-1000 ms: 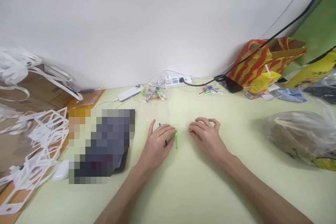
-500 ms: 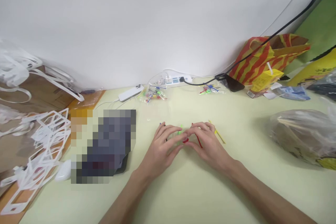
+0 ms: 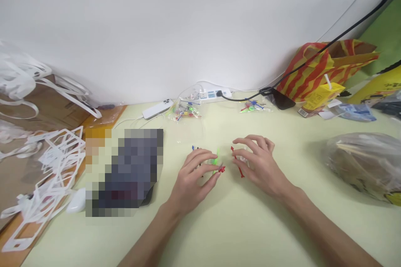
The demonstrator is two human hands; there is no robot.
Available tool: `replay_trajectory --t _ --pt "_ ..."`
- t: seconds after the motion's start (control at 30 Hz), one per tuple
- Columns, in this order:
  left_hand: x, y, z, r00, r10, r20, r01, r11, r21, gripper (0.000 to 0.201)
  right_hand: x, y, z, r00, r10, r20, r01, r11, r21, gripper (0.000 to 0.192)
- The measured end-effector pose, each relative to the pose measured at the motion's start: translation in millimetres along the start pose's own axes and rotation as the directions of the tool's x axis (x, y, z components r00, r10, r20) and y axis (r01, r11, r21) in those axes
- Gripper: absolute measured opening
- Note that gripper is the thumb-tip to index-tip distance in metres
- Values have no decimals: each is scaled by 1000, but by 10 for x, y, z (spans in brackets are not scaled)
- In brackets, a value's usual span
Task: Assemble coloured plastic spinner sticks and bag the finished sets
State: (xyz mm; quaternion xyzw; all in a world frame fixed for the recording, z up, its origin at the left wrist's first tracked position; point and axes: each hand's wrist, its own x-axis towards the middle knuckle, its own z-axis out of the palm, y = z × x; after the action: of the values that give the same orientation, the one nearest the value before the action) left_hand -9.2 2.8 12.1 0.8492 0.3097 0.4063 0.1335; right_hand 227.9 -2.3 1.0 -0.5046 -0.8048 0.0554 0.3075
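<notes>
Table: pale yellow-green flat table (image 3: 238, 225) carries everything here; both forearms lie across it from the near edge.
Clear bag: large crinkled clear plastic bag (image 3: 363, 164) with brown contents sits well to the right of the right fingers.
Striped bag: red and yellow striped paper bag (image 3: 313, 69) stands at the wall, far beyond and right of the right fingers.
White frames: heap of white cut-out plastic frames (image 3: 46, 175) lies far left of the left fingers.
Left hand: left hand (image 3: 192, 177) rests palm down, its fingers (image 3: 216, 175) curled, tips touching a small red plastic pick (image 3: 222, 169); whether they pinch it I cannot tell.
Right hand: right hand (image 3: 261, 162) arches over the table, fingers (image 3: 247, 155) loosely bent and spread, gripping nothing that shows.
Small bags: two small clear bags of coloured picks (image 3: 184, 112) lie at the wall, beyond both hands.
Long red pick: thin red plastic pick (image 3: 237, 162) lies on the table just left of the right fingers, between the hands.
Green pick: bright green plastic pick (image 3: 216, 158) lies just beyond the left fingertips, beside the small red one.
</notes>
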Motion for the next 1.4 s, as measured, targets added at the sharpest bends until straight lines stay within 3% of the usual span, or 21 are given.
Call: replay_trajectory --t 0.17,0.4,0.6,0.73,0.9,1.0,1.1,1.27,1.4 --pt "-21 21 -10 997 -63 -35 61 997 -51 17 -18 86 38 997 37 64 -24 980 -196 19" --pt "-59 0 22 991 -119 -63 112 988 -102 14 -32 79 103 993 45 106 -22 977 -211 21" --pt "-27 -29 19 990 -111 -92 105 993 -60 32 -31 60 131 994 28 107 -6 981 -196 25" --pt "-13 -30 18 990 -121 -74 117 991 -59 27 -19 -4 96 996 13 83 -5 995 -96 18" --pt "-19 -11 25 983 -172 -56 166 981 -97 25 0 -116 44 999 31 14 -34 974 225 18" --pt "-21 5 24 982 -182 -51 175 978 -109 25 0 -185 30 992 115 52 -127 902 413 16" --pt "-14 29 28 982 -184 -41 177 976 -128 25 3 -251 28 968 193 162 -251 786 564 16" --pt "-6 69 33 992 -119 -44 110 981 -158 26 29 -334 55 908 281 310 -415 505 757 10" --pt "-6 70 23 995 -88 -43 80 983 -168 27 40 -338 105 867 296 402 -474 238 848 17"
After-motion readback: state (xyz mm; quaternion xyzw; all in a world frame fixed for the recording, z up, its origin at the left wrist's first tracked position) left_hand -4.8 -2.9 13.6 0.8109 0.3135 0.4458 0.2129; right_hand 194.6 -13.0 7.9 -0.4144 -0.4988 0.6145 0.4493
